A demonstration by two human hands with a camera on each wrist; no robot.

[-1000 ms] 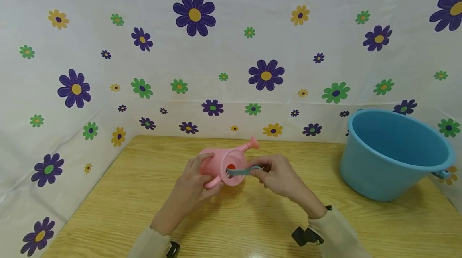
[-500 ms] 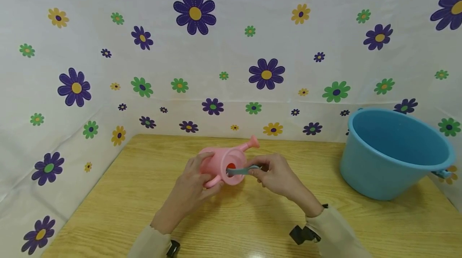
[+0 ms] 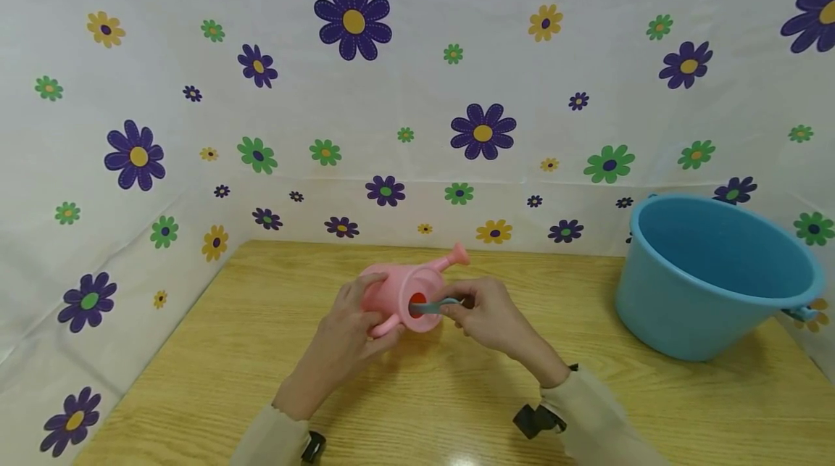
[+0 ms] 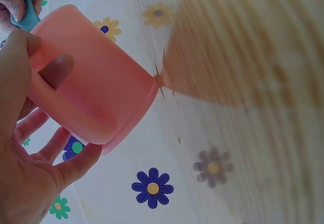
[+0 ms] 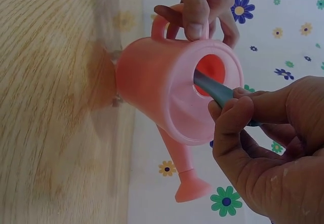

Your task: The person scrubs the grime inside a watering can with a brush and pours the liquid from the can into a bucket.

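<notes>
the right hand point(image 3: 489, 312) pinches the blue-green utensil point(image 5: 215, 89) between thumb and fingers; the left hand point(image 3: 352, 328) has its fingers curled round the handle of the pink watering can point(image 3: 390, 293). the utensil's long axis runs leftward from the right fingertips through the can's round opening, its far end hidden inside. the can sits tipped between the hands, opening toward the nearer right one, base edge at the tabletop point(image 3: 228, 350). rightward, well apart, stands the blue bucket point(image 3: 685, 314).
</notes>
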